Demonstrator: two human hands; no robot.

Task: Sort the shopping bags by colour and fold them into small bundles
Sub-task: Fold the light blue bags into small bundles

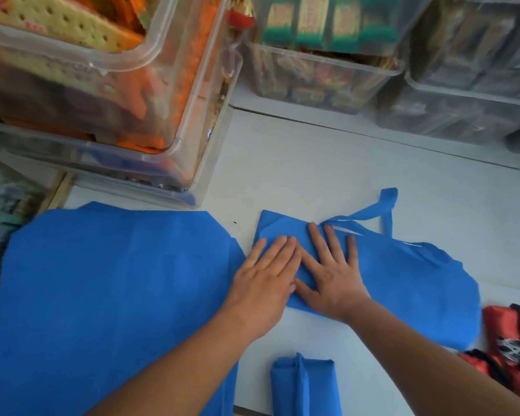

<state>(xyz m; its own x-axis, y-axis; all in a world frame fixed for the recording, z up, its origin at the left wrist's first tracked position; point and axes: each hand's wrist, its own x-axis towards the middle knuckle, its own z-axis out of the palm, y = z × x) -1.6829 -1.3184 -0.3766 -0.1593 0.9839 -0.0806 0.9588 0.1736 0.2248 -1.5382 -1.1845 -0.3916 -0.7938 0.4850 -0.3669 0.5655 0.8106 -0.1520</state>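
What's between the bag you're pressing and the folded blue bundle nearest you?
Head view: only bare white table separates the bag from the bundle.

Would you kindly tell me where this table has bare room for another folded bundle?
The widest bare patch of table lies behind the bag being folded, before the clear bins. A smaller one sits between that bag and the folded bundle. The left is covered by the flat blue bag; the near right corner is crowded with red bags.

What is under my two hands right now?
Your left hand and right hand press flat on a partly folded blue bag lying on the white table. Its handles stick out beyond the fingers. The fabric directly beneath the palms is covered.
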